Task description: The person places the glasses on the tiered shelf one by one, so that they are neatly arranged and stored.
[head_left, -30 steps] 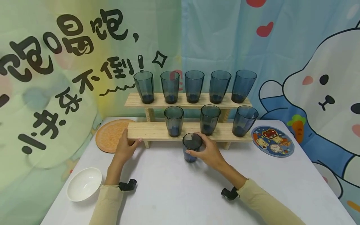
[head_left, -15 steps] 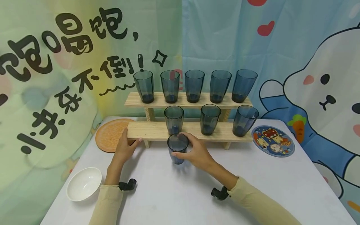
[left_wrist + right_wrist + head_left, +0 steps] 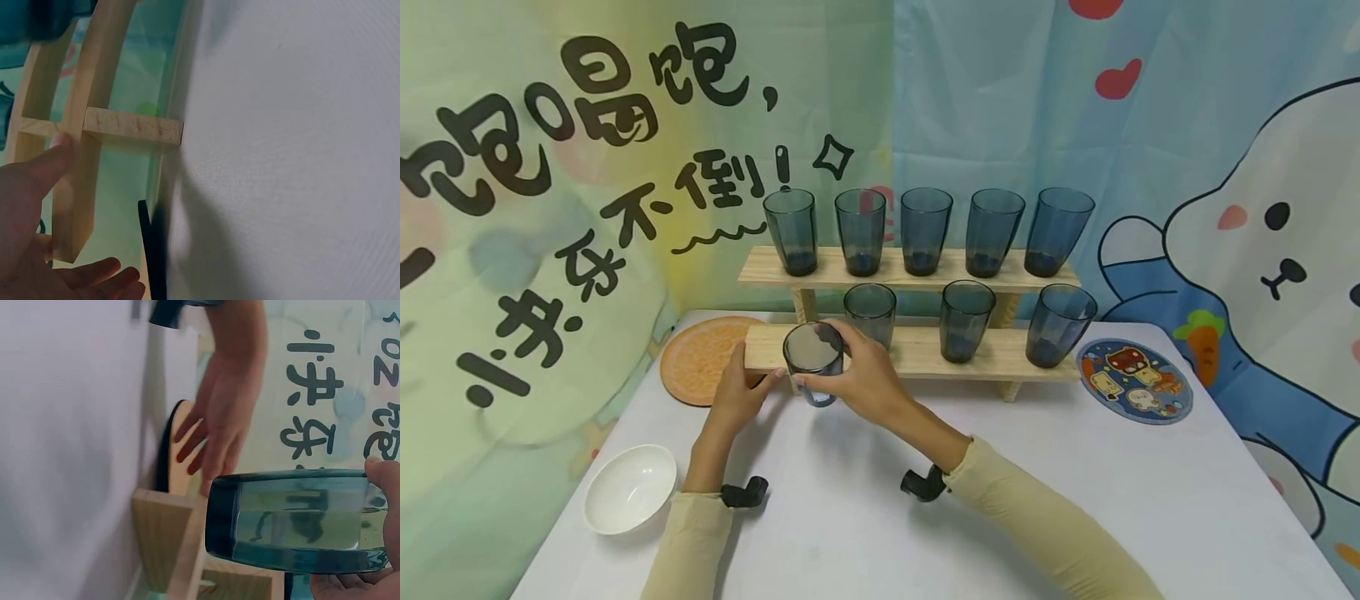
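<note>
A two-tier wooden shelf (image 3: 764, 347) stands on the table. My left hand (image 3: 739, 408) grips the left end of its lower board; in the left wrist view the thumb presses one side of the board (image 3: 75, 203) and the other fingers lie beyond it. My right hand (image 3: 871, 382) holds a blue-tinted drinking glass (image 3: 814, 357) near its rim, in front of the lower board's left part. The right wrist view shows this glass (image 3: 294, 519) with its base close to the board. Several matching glasses (image 3: 919, 233) line the upper board; three more (image 3: 967, 321) stand on the lower one.
A white bowl (image 3: 631, 490) sits at the table's left front. Beside the shelf's left end lies a round orange mat (image 3: 696, 367). A round blue cartoon mat (image 3: 1135, 382) is on the right. A printed curtain (image 3: 970, 100) hangs behind.
My right hand has carried the glass leftward along the shelf front, and it is now higher, at the lower board's left part. The left hand has kept its place on the shelf.
</note>
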{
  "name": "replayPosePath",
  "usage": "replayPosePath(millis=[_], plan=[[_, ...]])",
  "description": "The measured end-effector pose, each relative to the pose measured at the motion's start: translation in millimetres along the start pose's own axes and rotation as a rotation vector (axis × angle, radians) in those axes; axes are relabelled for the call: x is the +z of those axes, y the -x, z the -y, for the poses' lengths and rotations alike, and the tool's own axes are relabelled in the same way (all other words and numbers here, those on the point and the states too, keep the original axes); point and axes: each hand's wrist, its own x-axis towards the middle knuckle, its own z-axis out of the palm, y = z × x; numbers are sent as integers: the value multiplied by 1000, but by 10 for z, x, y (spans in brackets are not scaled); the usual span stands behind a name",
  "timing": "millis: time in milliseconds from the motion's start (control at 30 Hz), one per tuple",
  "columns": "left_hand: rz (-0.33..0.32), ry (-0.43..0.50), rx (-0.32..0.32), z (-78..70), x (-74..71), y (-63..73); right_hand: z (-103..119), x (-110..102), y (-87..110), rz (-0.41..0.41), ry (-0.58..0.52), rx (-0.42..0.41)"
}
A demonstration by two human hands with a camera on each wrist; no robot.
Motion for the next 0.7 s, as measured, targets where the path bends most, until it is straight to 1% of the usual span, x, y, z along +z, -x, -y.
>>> replayPosePath(millis=[200, 300, 400, 500, 600, 700], plan=[[9, -21, -14, 19, 4, 11, 161, 119, -256, -36, 8, 14], [8, -3, -3, 30, 28, 8, 190, 179, -367, -65, -11, 14], [13, 20, 1, 40, 55, 3, 175, 235, -474, -93, -41, 16], [21, 44, -8, 42, 57, 4, 134, 293, -591, -117, -44, 29], [26, 46, -19, 40, 30, 8, 93, 345, -707, -133, -34, 42], [28, 40, -15, 38, 10, 2, 67, 374, -792, -141, -40, 52]])
